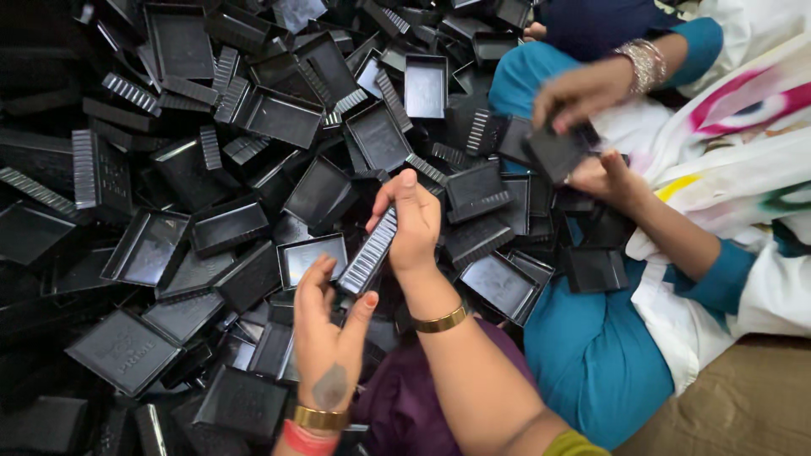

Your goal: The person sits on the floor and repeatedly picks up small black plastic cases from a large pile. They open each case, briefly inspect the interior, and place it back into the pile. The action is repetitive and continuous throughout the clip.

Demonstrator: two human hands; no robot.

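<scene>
My right hand [414, 224] is closed around a black plastic tray [369, 253], held on edge so its ribbed side shows. My left hand [325, 338] is just below it, palm turned inward and fingers spread, close to the tray's lower end and holding nothing. Both wrists wear gold bangles. Beneath the hands lies a big heap of identical black rectangular trays [228, 194], tumbled at all angles.
Another person in teal trousers [591, 355] and a white patterned garment sits at the right. That person's hands [583, 89] hold a black tray [553, 152]. A purple cloth [397, 405] covers my lap. Brown floor [743, 405] shows at the bottom right.
</scene>
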